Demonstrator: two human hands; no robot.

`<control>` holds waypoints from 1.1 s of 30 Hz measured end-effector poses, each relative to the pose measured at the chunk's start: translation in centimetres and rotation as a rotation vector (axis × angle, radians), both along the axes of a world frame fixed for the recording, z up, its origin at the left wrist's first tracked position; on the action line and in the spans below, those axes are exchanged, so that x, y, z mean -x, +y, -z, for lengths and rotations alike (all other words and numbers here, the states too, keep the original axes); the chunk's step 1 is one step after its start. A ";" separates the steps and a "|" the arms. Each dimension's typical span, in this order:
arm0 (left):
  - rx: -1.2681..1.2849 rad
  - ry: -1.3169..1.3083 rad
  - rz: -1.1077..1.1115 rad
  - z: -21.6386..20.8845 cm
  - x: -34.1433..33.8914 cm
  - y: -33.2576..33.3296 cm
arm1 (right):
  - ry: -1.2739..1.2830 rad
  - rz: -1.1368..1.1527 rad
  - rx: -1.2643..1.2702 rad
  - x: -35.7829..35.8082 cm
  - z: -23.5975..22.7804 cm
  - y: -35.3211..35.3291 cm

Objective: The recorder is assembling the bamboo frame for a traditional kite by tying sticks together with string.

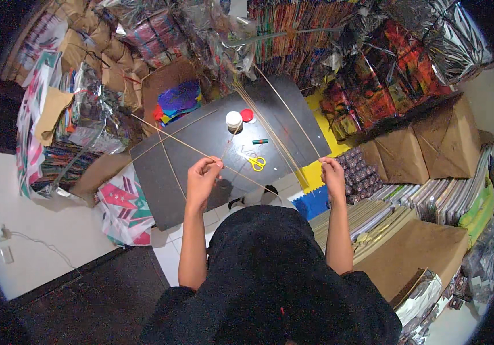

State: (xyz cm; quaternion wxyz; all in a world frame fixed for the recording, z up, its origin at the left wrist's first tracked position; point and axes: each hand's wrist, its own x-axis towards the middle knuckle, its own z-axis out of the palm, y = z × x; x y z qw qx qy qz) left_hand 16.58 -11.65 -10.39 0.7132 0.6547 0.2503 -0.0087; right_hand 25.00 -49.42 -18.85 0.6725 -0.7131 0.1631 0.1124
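Observation:
Thumb and fingers of my left hand (204, 177) pinch a long thin bamboo stick (172, 137) that slants across the black table (169, 172). A brush-like thin piece (229, 142) also runs up from these fingers toward the white jar; its end is hard to make out. On the right, my right hand (332, 175) is closed on the near end of another bamboo stick (289, 109), which reaches to the table's far side. Between my hands lie yellow-handled scissors (255, 164), a small dark green cylinder (260, 141), a white jar (233, 119) and a red lid (247, 115).
Several loose bamboo sticks (273, 135) lie lengthwise on the table's right part. Colourful cut sheets (179, 102) sit at its far left. Wrapped stacks (373, 75), brown paper packages (445, 138) and bundled flat sheets (362, 230) crowd around. Yellow matting (314, 172) borders the table.

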 end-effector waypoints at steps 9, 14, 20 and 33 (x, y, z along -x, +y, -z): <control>0.002 0.002 -0.001 0.8 -0.2 0.3 | -0.014 -0.013 -0.011 0.2 -0.5 0.2; -0.005 -0.002 -0.002 -0.1 -0.6 -0.2 | -0.070 -0.057 -0.071 0.1 -0.3 0.4; -0.049 0.007 0.047 -0.1 -1.0 -0.2 | -0.080 -0.034 -0.024 0.0 0.4 0.5; -0.082 -0.066 0.105 0.0 -1.3 -0.4 | -0.079 0.051 0.638 -1.9 13.2 -3.2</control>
